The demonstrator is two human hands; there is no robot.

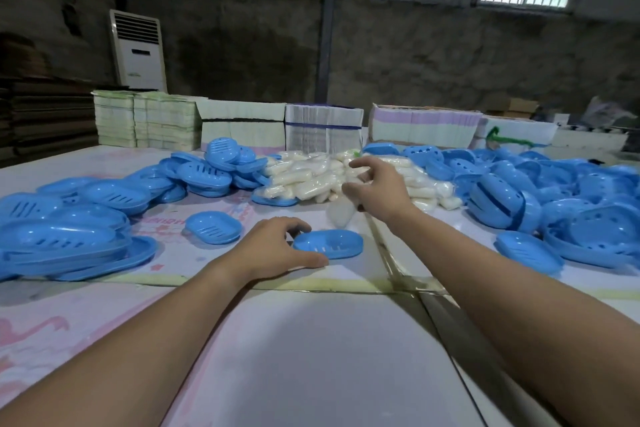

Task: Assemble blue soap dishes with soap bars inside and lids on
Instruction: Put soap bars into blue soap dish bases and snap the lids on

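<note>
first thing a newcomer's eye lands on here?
Probably the blue soap dish parts heaped across the table, left and right, with a pile of wrapped white soap bars between them at the back. Next, the two bare arms: the left hand rests by an open blue dish, the right hand reaches over the soap pile.

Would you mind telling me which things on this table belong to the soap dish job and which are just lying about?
Part of the job:
blue dish by the left hand
wrapped soap bars, under the right hand
blue lid
piles of blue parts

Just lying about:
stacked paper bundles
standing air conditioner
</note>
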